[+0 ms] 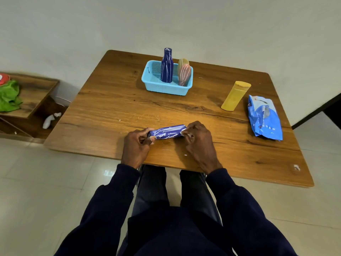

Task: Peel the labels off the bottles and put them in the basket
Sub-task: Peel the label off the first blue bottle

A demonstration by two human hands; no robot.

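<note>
Here, in the head view, the bottle (167, 131) lies on its side between my two hands, just above the near edge of the table (114, 108). Its long axis runs left to right, tilted slightly so the right end sits a little farther from me. My left hand (136, 145) is closed around the left end, thumb over the top. My right hand (198, 143) is closed at the right end, fingertips pinched on what looks like a white scrap of label at that end. Both hands touch it; neither is nearer. I judge the coming move turns on that axis: a strip pulled from the right end would run along the length toward the left hand, which anchors the bottle.

The bottle is dark blue and covered in white streaks, so most of the label seems gone, with residue left. Small white flecks lie on the wood around it.

Farther off, at the middle of the table, the basket (167, 88) holds a second blue bottle (167, 66) upright, equally streaked, and a pink bottle (184, 74) with a pale one behind it. To the right, a yellow bottle (235, 96) stands outside the basket, apparently untouched, beside a blue bag (264, 118). By my judgement the task is past halfway.
</note>
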